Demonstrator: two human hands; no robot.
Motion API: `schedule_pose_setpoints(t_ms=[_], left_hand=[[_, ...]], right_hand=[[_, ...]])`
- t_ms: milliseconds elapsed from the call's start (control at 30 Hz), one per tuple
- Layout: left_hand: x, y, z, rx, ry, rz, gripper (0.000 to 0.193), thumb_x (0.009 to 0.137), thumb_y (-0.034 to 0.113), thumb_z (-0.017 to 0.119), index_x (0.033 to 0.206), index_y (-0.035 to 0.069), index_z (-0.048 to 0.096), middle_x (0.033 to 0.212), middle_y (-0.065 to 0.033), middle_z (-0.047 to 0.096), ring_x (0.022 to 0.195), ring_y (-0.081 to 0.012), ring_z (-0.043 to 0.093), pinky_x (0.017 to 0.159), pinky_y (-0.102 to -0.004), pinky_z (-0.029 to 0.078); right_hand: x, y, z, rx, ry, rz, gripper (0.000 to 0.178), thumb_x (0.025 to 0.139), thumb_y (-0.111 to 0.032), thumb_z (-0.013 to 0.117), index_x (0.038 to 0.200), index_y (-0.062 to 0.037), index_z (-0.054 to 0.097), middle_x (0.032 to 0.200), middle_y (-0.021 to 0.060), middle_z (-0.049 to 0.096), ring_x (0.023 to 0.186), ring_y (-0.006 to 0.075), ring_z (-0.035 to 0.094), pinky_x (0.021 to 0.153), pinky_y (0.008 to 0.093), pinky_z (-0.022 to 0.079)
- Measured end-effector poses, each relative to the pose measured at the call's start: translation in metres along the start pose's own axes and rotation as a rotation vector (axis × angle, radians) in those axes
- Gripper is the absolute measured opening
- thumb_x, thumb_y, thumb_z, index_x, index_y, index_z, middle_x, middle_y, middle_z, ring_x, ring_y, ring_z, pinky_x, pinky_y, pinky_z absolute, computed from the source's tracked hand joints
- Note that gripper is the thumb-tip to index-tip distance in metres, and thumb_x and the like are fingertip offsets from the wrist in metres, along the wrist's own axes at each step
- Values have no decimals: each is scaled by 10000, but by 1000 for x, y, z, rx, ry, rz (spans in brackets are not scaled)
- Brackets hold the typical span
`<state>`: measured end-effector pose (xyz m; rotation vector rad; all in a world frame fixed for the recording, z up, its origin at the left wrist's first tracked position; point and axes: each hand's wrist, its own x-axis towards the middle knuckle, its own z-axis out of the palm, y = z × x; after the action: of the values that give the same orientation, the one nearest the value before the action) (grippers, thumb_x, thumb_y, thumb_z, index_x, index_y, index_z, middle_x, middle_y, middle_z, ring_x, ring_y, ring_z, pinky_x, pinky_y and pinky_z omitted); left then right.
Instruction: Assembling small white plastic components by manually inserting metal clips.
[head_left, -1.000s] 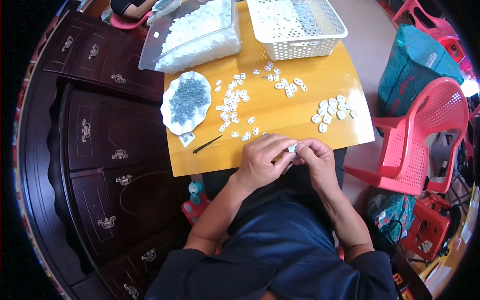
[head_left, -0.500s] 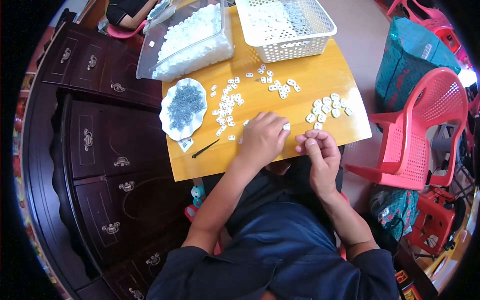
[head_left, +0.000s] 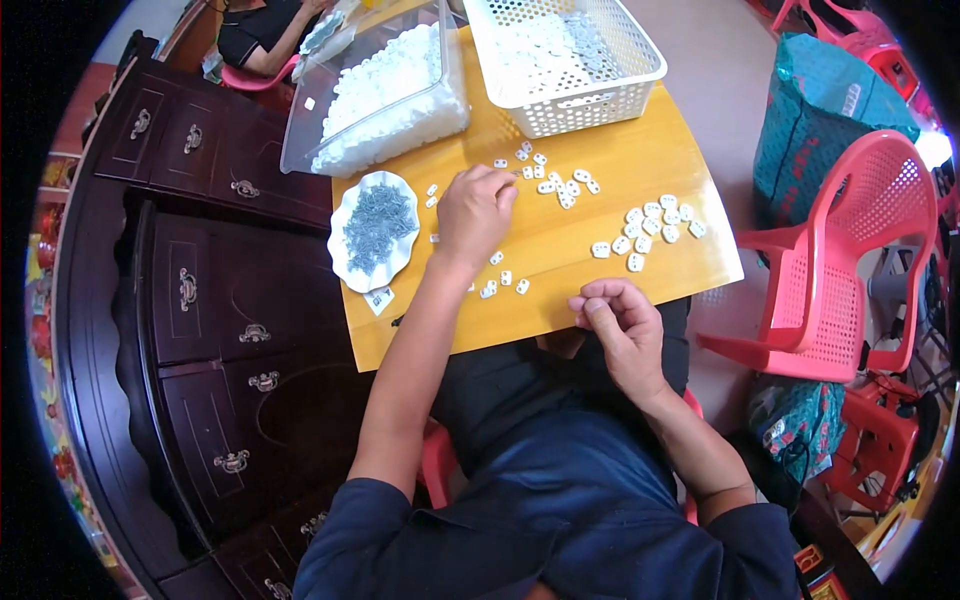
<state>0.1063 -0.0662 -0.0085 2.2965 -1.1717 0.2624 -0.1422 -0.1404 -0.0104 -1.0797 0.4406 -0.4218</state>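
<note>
My left hand [head_left: 476,215] is over the middle of the table, fingers drawn together and curled down at a few thin metal pins [head_left: 517,171]. It covers most of a scatter of small white two-holed plastic pieces; a few of these pieces [head_left: 506,277] show below its wrist. Near the front edge, my right hand [head_left: 622,325] is closed, thumb against fingertips; whatever is in that pinch is too small to make out. Beyond it lies a group of larger white oval pieces [head_left: 652,226]. More white pieces [head_left: 565,190] sit farther back.
A wavy white dish [head_left: 341,262] of grey metal pins stands at left. Behind are a clear bin [head_left: 395,155] of white pieces and a white perforated basket [head_left: 590,112]. Dark drawers [head_left: 190,290] flank the left, a pink chair [head_left: 805,290] the right. Another person's arm [head_left: 275,50] shows far left.
My left hand has moved left and away from my right hand. The white piece at its fingertips was let go and now lies beside the oval group. My right hand stays pinched.
</note>
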Motion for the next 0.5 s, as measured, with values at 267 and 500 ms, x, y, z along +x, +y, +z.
schedule_pose_setpoints(t_ms=[267,500], left_hand=[[16,-3,3,14,-19,13,78,807,118,733,876,86,747,869,-75,707,847,-280,670,755,-389,536],[22,-13,3,130,-60,156,50,813,154,703,813,104,710,838,-71,689,826,-296,656,725,-423,529]], right_hand=[[4,2,-2,-40,-2,38,126,1012,-60,560,1114,3,598,995,64,686,903,107,651,820,247,532],[5,2,4,-11,-1,18,114,1011,-73,565,1098,-9,604,994,47,672,914,98,653,816,242,532]])
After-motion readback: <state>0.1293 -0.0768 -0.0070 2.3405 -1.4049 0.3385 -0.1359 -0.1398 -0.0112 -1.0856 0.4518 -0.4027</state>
